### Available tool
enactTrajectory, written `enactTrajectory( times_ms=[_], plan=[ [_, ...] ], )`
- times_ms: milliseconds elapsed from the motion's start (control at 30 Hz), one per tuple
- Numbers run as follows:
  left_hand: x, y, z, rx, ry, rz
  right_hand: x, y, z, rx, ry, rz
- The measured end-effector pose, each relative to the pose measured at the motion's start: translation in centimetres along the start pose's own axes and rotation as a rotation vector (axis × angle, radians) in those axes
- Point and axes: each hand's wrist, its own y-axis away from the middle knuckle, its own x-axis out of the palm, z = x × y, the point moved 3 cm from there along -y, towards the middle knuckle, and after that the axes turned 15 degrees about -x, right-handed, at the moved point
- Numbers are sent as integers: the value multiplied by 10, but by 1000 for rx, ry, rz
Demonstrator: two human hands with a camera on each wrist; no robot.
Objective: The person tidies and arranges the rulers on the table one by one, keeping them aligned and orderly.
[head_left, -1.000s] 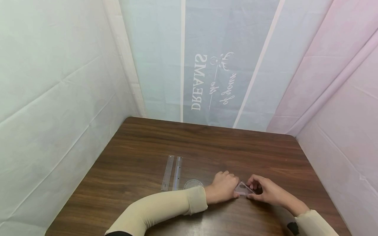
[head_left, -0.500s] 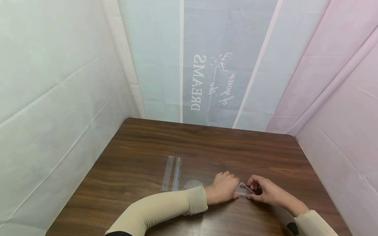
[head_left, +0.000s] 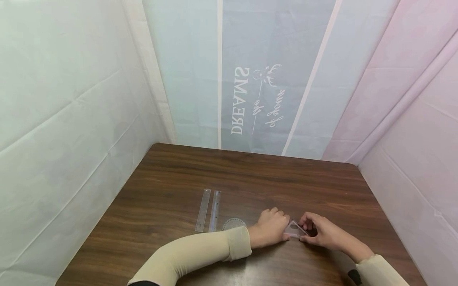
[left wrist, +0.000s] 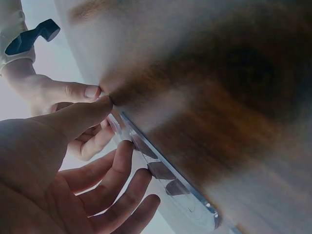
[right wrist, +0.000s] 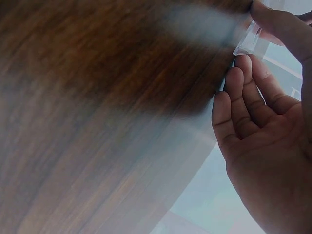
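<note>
In the head view a small clear set square (head_left: 294, 229), a triangle with a cut-out in its middle, lies on the dark wood table between both hands. My left hand (head_left: 273, 225) holds its left side, thumb at the near corner and fingers at the far one. My right hand (head_left: 323, 231) pinches the right side between thumb and fingers. In the right wrist view the clear edge of the set square (right wrist: 247, 40) shows between thumb and fingertips. A round-edged clear protractor (head_left: 234, 223) lies left of my left hand, partly hidden by the sleeve.
Two clear straight rulers, one plain ruler (head_left: 203, 210) and one with a bluish strip (head_left: 215, 210), lie side by side farther left. The wooden table (head_left: 171, 171) is bounded by a pale cloth wall (head_left: 71, 119) and a printed backdrop (head_left: 264, 47).
Both hands and the set square stay in place. Only the head view shifts very slightly.
</note>
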Motion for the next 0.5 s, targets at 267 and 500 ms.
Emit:
enactTrajectory(
  times_ms=[267, 500],
  plan=[
    [2, 0, 0, -5, 4, 0, 0, 1, -1, -36, 0, 3],
    [2, -1, 0, -8, 1, 3, -1, 0, 0, -28, -19, 2]
  ],
)
